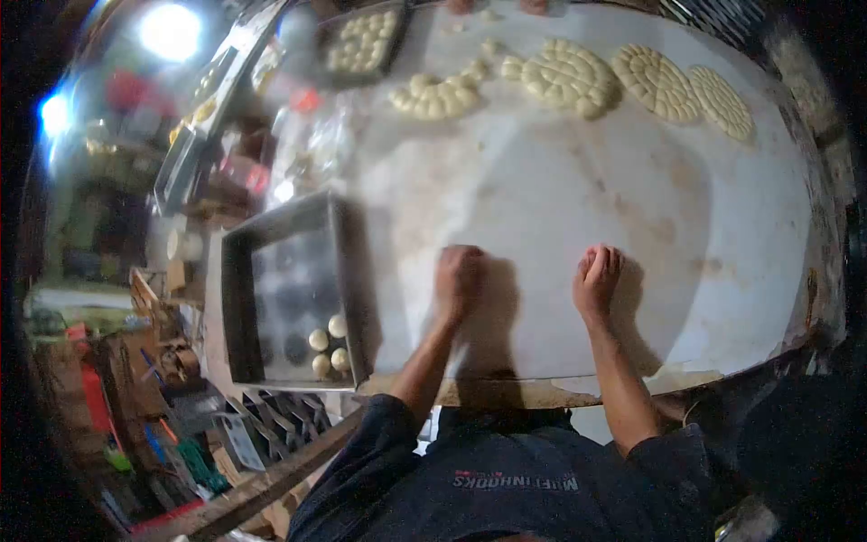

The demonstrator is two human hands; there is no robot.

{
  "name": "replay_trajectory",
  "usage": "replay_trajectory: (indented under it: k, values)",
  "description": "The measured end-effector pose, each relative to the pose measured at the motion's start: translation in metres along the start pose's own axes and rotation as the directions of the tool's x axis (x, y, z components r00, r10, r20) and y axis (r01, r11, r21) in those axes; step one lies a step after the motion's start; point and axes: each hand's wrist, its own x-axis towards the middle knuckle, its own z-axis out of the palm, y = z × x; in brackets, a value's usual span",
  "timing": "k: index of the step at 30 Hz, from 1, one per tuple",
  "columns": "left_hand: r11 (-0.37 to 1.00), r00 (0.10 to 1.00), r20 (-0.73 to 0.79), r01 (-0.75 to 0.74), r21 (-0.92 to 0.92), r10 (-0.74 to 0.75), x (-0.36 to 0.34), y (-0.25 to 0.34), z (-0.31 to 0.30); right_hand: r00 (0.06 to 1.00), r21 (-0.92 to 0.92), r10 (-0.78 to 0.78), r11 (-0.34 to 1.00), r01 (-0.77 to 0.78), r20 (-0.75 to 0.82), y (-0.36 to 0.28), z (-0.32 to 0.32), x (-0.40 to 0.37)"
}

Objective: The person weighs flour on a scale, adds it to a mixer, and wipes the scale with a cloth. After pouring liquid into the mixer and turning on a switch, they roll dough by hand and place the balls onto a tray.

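My left hand is closed, knuckles up, low over the pale work table; whatever lies under its curled fingers is hidden. To its right, my right hand is also curled, resting at the table surface, and its palm side cannot be seen. Left of my left hand stands a deep metal baking tray with several round dough balls in its near right corner.
Along the far side lie scored dough rounds and a partly broken-up dough round. A second tray of dough balls sits at the far left. Another person's hands show at the far edge.
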Motion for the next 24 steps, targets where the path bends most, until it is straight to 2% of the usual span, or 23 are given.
replay_trajectory:
  k: [1,2,3,4,5,7,8,9,10,11,12,13,14,15,17,19,20,21,22,23,24]
  values:
    - [0.995,0.997,0.047,0.062,-0.074,-0.058,-0.014,0.009,0.006,0.999,-0.005,-0.032,0.999,0.032,0.011,-0.005,0.002,-0.013]
    - [0.982,0.989,0.094,0.129,-0.141,-0.116,-0.028,0.018,0.012,0.985,0.051,-0.172,0.984,0.170,0.018,-0.012,0.000,-0.033]
    - [0.908,0.973,0.162,0.213,-0.361,-0.163,-0.057,0.008,0.018,0.951,0.112,-0.308,0.946,0.304,0.020,-0.017,-0.002,-0.051]
    - [0.984,0.979,0.196,-0.027,-0.177,0.062,-0.078,0.016,-0.002,0.938,0.074,-0.331,0.943,0.325,0.105,-0.020,-0.018,-0.061]
    - [0.996,0.948,0.304,-0.083,-0.038,0.090,-0.100,0.014,-0.021,0.920,0.036,-0.344,0.938,0.344,0.189,-0.016,-0.034,-0.067]
    - [0.986,0.883,0.441,0.166,0.023,-0.160,-0.118,0.013,-0.070,0.925,0.106,-0.253,0.967,0.232,0.283,0.040,-0.032,-0.070]
    - [0.946,0.858,0.455,0.312,-0.091,-0.239,-0.117,0.014,-0.110,0.891,0.001,-0.006,1.000,0.006,0.454,0.045,-0.043,-0.062]
    - [0.874,0.825,0.476,0.440,-0.205,-0.305,-0.113,0.007,-0.146,0.783,-0.145,0.247,0.969,-0.200,0.571,0.038,-0.052,-0.053]
    - [0.961,0.955,0.201,0.245,-0.125,-0.218,-0.116,-0.010,-0.164,0.787,-0.151,0.243,0.970,-0.190,0.567,0.014,-0.048,-0.056]
    - [0.994,0.990,0.104,0.097,-0.054,-0.091,-0.106,-0.026,-0.198,0.770,0.057,0.240,0.940,-0.337,0.592,-0.024,-0.040,-0.061]
    - [0.973,0.978,0.069,0.202,-0.111,-0.195,-0.098,-0.031,-0.233,0.751,0.255,0.230,0.845,-0.470,0.620,-0.066,-0.031,-0.069]
    - [0.978,0.978,-0.013,0.208,0.017,-0.208,-0.091,-0.051,-0.251,0.737,0.325,-0.047,0.915,-0.240,0.674,-0.127,-0.033,-0.071]
    - [0.973,0.980,-0.065,0.194,0.128,-0.187,-0.084,-0.064,-0.269,0.677,0.340,-0.189,0.936,-0.096,0.711,-0.186,-0.032,-0.068]
    - [0.938,0.948,-0.053,0.319,0.135,-0.315,-0.081,-0.091,-0.272,0.712,0.405,-0.497,0.858,0.317,0.496,-0.226,-0.014,-0.072]
    - [0.924,0.941,-0.053,0.337,0.180,-0.333,-0.087,-0.145,-0.266,0.673,0.567,-0.678,0.692,0.448,0.295,-0.309,0.010,-0.073]
    - [0.933,0.939,0.054,0.330,0.142,-0.340,-0.091,-0.177,-0.259,0.657,0.666,-0.743,0.556,0.497,0.129,-0.350,0.066,-0.071]
    - [0.932,0.936,0.138,0.290,0.215,-0.324,-0.088,-0.161,-0.270,0.607,0.606,-0.785,0.543,0.581,0.121,-0.365,0.097,-0.068]
    - [0.934,0.937,0.140,0.287,0.211,-0.320,-0.088,-0.151,-0.273,0.557,0.542,-0.822,0.524,0.657,0.119,-0.370,0.114,-0.066]
    - [0.916,0.921,0.113,0.346,0.201,-0.373,-0.087,-0.143,-0.276,0.566,0.539,-0.816,0.530,0.655,0.116,-0.368,0.113,-0.065]
    - [0.897,0.903,0.090,0.398,0.192,-0.420,-0.086,-0.139,-0.278,0.518,0.413,-0.852,0.500,0.761,0.079,-0.365,0.110,-0.066]
    - [0.851,0.895,0.050,0.403,0.335,-0.444,-0.087,-0.133,-0.279,0.470,0.273,-0.881,0.465,0.842,0.053,-0.361,0.104,-0.068]
